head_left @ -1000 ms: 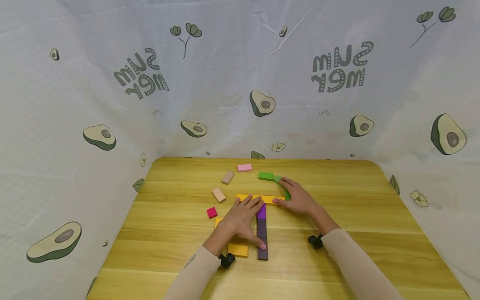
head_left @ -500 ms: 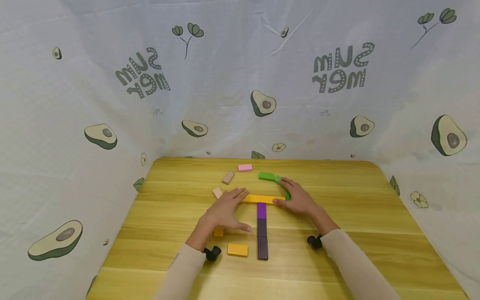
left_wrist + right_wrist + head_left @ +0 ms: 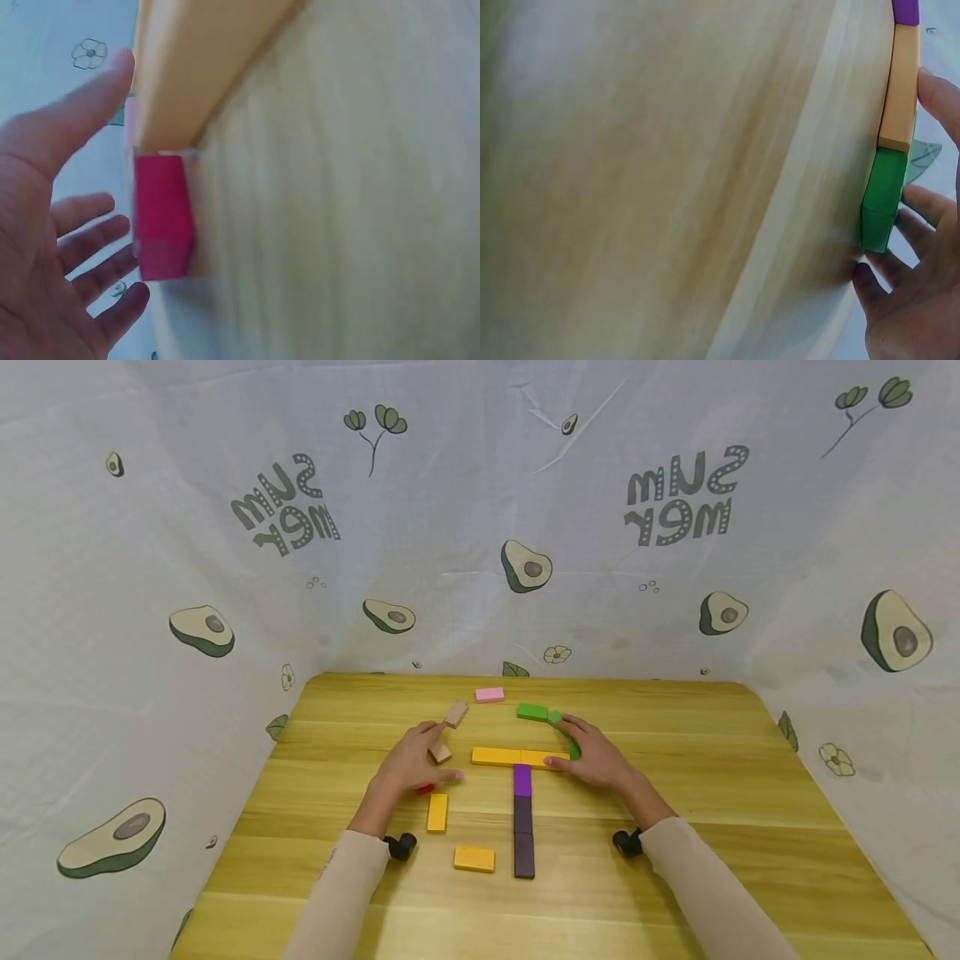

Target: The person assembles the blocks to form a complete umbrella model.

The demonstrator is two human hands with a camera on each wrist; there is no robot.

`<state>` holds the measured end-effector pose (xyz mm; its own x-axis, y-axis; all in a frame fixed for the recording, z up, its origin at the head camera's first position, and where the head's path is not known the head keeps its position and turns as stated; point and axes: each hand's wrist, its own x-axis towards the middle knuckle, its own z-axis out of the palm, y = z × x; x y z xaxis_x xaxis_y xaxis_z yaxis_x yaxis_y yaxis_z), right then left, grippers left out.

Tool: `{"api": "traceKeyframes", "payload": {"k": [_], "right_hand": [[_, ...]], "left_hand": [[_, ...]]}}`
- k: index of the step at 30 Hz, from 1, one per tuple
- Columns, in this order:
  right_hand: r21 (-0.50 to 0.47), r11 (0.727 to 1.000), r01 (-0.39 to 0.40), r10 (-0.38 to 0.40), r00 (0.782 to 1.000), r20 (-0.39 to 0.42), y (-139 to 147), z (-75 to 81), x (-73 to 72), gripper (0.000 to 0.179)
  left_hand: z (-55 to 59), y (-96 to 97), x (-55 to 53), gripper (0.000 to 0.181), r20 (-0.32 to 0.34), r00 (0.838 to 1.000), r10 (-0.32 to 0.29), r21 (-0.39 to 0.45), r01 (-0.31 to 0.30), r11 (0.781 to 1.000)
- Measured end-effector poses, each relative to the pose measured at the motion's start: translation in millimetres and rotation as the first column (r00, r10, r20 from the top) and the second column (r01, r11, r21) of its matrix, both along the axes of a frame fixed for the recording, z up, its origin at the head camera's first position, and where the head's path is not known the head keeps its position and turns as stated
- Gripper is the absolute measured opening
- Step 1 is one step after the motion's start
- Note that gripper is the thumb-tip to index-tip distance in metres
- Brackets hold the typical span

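My left hand [image 3: 411, 762] reaches over the left side of the block layout, fingers spread and holding nothing. Under and beside it lie a red block [image 3: 425, 789], partly covered, and a beige block [image 3: 440, 752]; the left wrist view shows the red block [image 3: 163, 217] just past the fingers. On the right, my right hand [image 3: 595, 756] rests with its thumb at the end of a row of two orange-yellow blocks [image 3: 497, 757]. Its fingers lie along the green blocks [image 3: 574, 749], partly hiding them. In the right wrist view, the hand stays loosely spread beside the green block [image 3: 883, 199].
Below the orange-yellow row runs a column of a purple block [image 3: 522, 781] and two dark blocks [image 3: 523, 835]. Yellow blocks [image 3: 475, 859] lie left of it. Farther back are a pink block [image 3: 490, 695], a tan block [image 3: 456, 714] and a green block [image 3: 532, 712].
My left hand has lifted off the purple and dark column and moved left, over the red and beige blocks. My right hand stays in place.
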<state>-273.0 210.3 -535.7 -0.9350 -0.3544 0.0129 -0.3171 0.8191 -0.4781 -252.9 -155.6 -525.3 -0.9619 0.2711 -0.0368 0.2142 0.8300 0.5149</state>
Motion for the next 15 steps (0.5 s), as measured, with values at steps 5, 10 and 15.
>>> {"api": "traceKeyframes", "payload": {"k": [5,10,15], "right_hand": [[-0.01,1.0,-0.003,0.003,1.0,-0.009,-1.9,0.8,0.1,0.089],[-0.008,1.0,0.004,-0.004,1.0,-0.005,-0.8,0.4,-0.2,0.088],[-0.006,1.0,0.009,-0.009,1.0,-0.003,0.1,0.4,-0.8,0.089]], "left_hand": [[-6.9,-3.5,-3.1,0.095,-0.026,0.996,0.084,0.017,-0.084,0.996],[-8.6,-3.7,-4.5,0.081,-0.048,0.99,0.136,0.032,-0.134,0.99],[-9.4,-4.2,-5.7,0.077,-0.056,0.989,0.139,0.026,-0.138,0.99]]}}
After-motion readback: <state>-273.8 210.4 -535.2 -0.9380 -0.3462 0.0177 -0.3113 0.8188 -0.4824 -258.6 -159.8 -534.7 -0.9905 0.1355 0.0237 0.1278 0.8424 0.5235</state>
